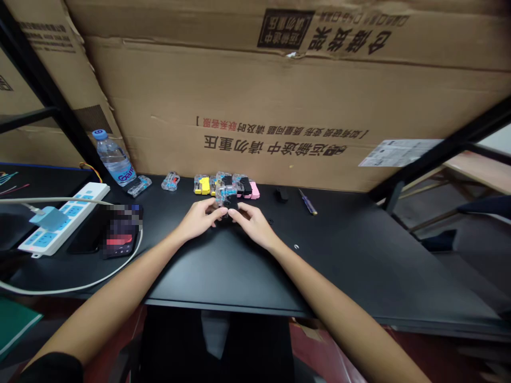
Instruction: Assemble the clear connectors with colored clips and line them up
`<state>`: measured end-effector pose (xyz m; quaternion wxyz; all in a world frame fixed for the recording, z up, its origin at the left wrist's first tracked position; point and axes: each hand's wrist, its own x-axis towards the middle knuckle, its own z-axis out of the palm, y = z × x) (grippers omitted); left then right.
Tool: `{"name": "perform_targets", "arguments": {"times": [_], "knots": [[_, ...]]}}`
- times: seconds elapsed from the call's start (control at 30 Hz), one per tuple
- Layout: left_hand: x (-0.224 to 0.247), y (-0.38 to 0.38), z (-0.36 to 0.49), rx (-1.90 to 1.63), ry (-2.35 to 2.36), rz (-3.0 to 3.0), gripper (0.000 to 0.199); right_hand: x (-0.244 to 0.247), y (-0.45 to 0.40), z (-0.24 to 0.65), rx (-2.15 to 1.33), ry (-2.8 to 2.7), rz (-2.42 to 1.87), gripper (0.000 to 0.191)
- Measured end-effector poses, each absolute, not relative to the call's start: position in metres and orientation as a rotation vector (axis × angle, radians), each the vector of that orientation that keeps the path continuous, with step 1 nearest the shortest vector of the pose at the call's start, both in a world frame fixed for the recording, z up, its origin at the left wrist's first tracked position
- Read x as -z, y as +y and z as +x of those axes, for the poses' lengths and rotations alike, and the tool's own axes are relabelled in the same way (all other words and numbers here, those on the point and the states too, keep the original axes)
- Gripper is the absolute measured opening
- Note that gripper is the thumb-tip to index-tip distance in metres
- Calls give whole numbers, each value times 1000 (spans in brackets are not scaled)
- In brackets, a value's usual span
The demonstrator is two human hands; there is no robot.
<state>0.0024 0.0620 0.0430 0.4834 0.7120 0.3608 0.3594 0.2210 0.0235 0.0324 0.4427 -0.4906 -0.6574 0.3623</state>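
A small device with a clear casing and a black part (pixel 227 198) is held between both hands above the black table. My left hand (pixel 200 218) is closed on its left side, thumb and fingers pinching the lower edge. From the right, my right hand (pixel 254 222) grips the same device, its thumb near the left thumb. Just behind it stand similar clear devices, one with a yellow part (pixel 204 185), others with black parts and one with a pink part (pixel 254 190). The fingertips partly hide the underside of the held device.
Two more clear devices (pixel 171 181) (pixel 139 186) lie left, near a water bottle (pixel 115 158). A power strip (pixel 66 218), phones (pixel 122 231) and a white cable are farther left. Right are a black part (pixel 281 194) and a screwdriver (pixel 307 202). Cardboard (pixel 279 96) rises behind.
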Motion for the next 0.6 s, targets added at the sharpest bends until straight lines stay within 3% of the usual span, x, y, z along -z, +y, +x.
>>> {"name": "perform_targets", "arguments": {"times": [0.13, 0.3, 0.5, 0.6], "knots": [[-45, 66, -1, -1088, 940, 1679, 42, -34, 26, 224, -788, -1465, -1211, 52], [-39, 63, -1, -805, 944, 1804, 43, -33, 26, 227, -896, -1628, -1234, 57], [-43, 65, -3, -1071, 1036, 1763, 43, -34, 29, 232, -770, -1459, -1241, 56], [-42, 64, -3, -920, 969, 1863, 42, -30, 28, 230, -850, -1600, -1249, 55]]}}
